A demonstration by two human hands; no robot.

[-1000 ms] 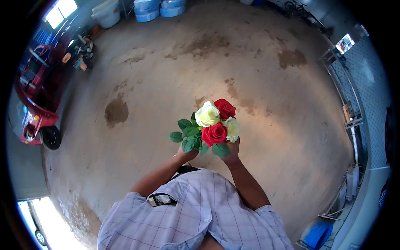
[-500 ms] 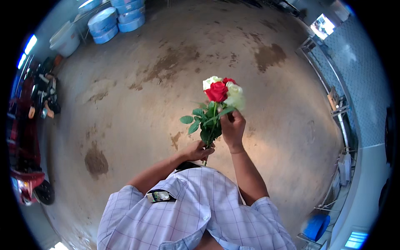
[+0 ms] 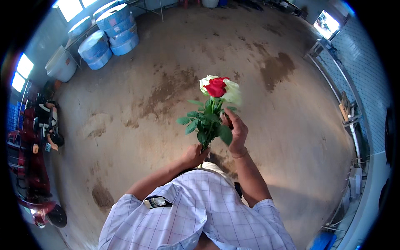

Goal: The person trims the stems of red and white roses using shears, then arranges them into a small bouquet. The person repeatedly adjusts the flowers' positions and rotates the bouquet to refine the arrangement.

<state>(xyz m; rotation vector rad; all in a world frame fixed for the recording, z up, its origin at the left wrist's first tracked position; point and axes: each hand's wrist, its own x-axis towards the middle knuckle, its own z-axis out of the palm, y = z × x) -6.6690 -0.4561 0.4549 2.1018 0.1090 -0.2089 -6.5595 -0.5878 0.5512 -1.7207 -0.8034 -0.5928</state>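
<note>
A small bunch of roses stands upright in front of my body, with a red rose point(image 3: 216, 87) between a white rose point(image 3: 206, 82) on the left and a white rose point(image 3: 232, 92) on the right. The right bloom is smeared by motion. Below the flowers spread dark green leaves point(image 3: 206, 123). My left hand point(image 3: 196, 156) is closed around the lower stems. Higher up, on the right side of the bunch, my right hand point(image 3: 236, 131) has its fingers curled together at the stems and leaves; its fingertips are partly hidden by foliage.
Brown floor point(image 3: 146, 166) with dark stains surrounds me. Blue round packs point(image 3: 121, 31) are stacked at the far left beside a white tub point(image 3: 62, 64). A red motorbike point(image 3: 35, 175) stands at left. Along the right wall runs a metal frame point(image 3: 333, 85).
My right hand has slid slightly down from just under the blooms to the leaves. The second red bloom at the back no longer shows. My view has tilted toward the room.
</note>
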